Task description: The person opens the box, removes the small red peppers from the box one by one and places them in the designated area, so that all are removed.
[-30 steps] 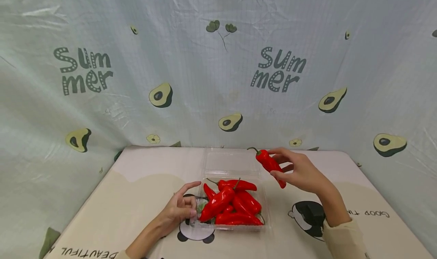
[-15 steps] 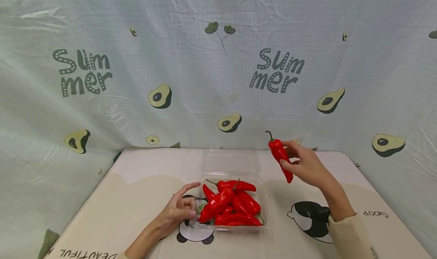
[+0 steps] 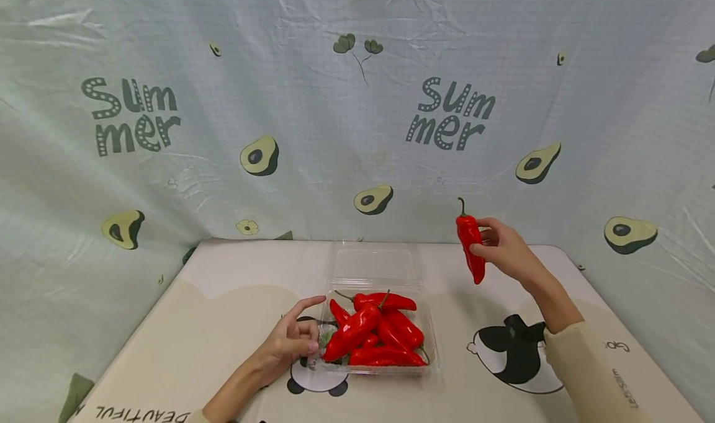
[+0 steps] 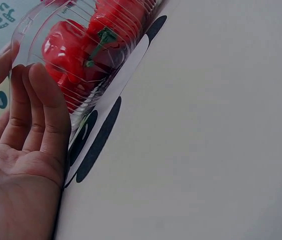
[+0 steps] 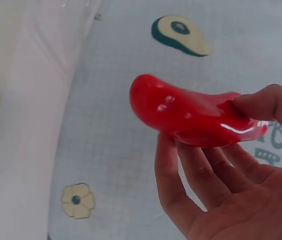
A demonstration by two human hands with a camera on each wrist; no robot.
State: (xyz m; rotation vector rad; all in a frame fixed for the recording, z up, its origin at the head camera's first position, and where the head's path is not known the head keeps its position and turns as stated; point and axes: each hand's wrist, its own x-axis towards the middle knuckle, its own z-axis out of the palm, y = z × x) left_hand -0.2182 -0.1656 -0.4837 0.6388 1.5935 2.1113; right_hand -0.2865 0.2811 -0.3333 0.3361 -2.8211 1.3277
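In the head view my right hand [image 3: 505,246] holds a long red chili pepper [image 3: 471,249] up above the table, its green stem pointing upward. The right wrist view shows the thumb on one side of this glossy pepper [image 5: 191,112] and the fingertips on the other. A clear plastic clamshell box [image 3: 432,348] lies with its lid folded back, and several red peppers [image 3: 357,333] are heaped in it. My left hand [image 3: 287,345] grips the box's left edge. Seen from the left wrist, curled fingers [image 4: 48,100] lie against the clear wall.
The box's hinged lid [image 3: 377,265] lies flat behind it. A printed cloth [image 3: 313,113] hangs along the table's back edge. The pale tabletop [image 3: 234,317] bears panda drawings and lettering.
My right hand has moved up and to the right with the pepper, which has turned from slanted to nearly upright. The left hand keeps its place at the box.
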